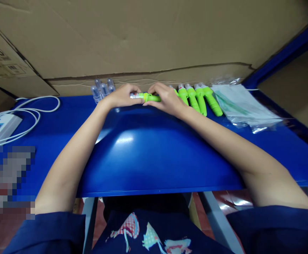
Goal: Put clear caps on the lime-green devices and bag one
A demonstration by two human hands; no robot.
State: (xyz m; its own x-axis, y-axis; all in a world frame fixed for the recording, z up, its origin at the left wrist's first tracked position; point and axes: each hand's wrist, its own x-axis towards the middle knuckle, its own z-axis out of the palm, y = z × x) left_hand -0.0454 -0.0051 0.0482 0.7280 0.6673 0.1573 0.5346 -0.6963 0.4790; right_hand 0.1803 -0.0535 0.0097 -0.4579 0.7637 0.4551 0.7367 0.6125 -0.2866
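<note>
Near the back of the blue table, a lime-green ribbed handle with a clear tip (154, 98) lies level between my two hands. My left hand (122, 96) has its fingers closed round the clear end. Opposite it, the fingers of my right hand (167, 99) grip the green end. Several similar green handles with clear tips (193, 100) lie in a row just right of my right hand, which partly hides the nearest ones. Several clear plastic caps (104, 90) stand left of my left hand.
Clear plastic bags with white and green contents (242, 104) lie at the right. A coiled white cable (39, 111) and a white box (7, 128) are at the left. Cardboard (148, 38) walls the back of the blue table (154, 155). The lower left is pixelated.
</note>
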